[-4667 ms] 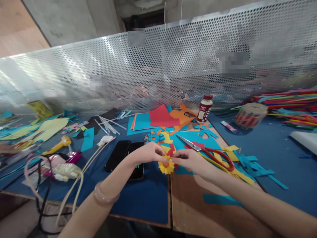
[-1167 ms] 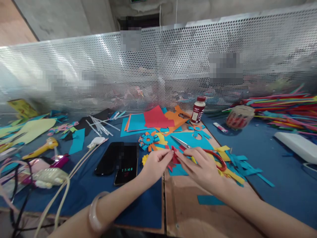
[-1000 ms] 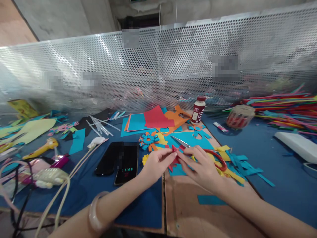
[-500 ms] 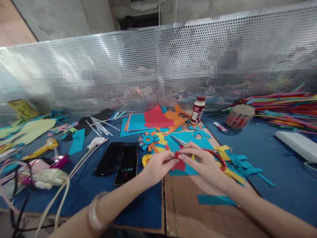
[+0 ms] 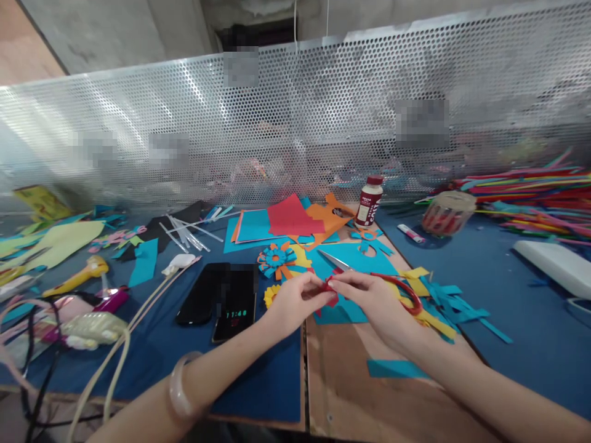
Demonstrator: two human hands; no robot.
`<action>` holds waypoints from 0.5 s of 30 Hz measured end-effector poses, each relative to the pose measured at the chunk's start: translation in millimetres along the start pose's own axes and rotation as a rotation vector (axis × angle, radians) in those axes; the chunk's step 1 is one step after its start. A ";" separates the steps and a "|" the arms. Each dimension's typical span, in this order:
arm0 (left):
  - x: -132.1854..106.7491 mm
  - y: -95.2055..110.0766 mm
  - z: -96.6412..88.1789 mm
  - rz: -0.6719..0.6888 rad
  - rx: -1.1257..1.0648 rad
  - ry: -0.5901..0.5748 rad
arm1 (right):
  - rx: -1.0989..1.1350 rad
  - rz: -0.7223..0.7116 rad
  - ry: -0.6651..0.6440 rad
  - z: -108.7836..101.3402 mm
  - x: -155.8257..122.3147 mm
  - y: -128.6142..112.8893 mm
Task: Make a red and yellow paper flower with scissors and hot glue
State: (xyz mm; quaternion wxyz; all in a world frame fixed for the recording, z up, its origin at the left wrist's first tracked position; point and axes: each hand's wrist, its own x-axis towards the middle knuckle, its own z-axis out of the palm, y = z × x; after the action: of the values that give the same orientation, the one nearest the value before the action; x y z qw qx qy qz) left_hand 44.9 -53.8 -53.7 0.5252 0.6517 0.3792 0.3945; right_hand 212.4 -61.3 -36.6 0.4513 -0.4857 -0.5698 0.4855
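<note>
1. Over at the far left I can see a yellow box (image 5: 39, 200), with a pale yellow sheet (image 5: 74, 239) in front of it and a yellow-handled tool (image 5: 76, 277) nearer the edge.
2. Next come thin clear sticks (image 5: 191, 235), crossing one another on black paper, and then two dark phones (image 5: 203, 292) lying side by side.
3. Just past the phones, a yellow paper flower (image 5: 270, 296) peeks out beside the wrist, and a blue and orange paper flower (image 5: 277, 258) sits behind it.
4. The left hand (image 5: 296, 304), a pale bangle (image 5: 181, 386) on its forearm, pinches a small red paper piece (image 5: 327, 285) between thumb and fingers.
5. That red piece is held up over blue paper (image 5: 344, 312) near the middle of the surface (image 5: 341, 400); fingers cover much of it.
6. The right hand (image 5: 376, 298) pinches the same piece from the other side.
7. Red-handled scissors (image 5: 413, 303) lie behind that hand, with a capped bottle (image 5: 368, 202) standing farther back.
8. Loose blue strips (image 5: 462, 306) lie beside the scissors; beyond are a jar (image 5: 447, 214) and colourful stems (image 5: 535, 194).
</note>
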 end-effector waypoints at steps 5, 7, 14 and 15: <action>0.8 -0.5 -0.9 0.029 0.000 0.030 | 0.048 -0.011 0.000 0.6 3.0 4.2; 0.3 -0.6 -1.0 0.023 -0.005 0.036 | 0.072 0.000 -0.006 1.0 3.7 5.9; 0.1 -0.5 -1.1 0.027 0.046 0.049 | 0.115 0.031 0.025 3.2 4.1 7.2; 0.2 -0.5 -1.1 0.028 0.047 0.046 | 0.125 0.033 0.030 3.3 3.9 7.1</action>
State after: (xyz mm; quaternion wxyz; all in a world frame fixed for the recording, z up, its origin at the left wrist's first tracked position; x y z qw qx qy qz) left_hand 44.0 -53.1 -54.0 0.4954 0.6597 0.3913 0.4077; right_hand 209.4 -57.4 -43.9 0.4810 -0.4732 -0.5235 0.5203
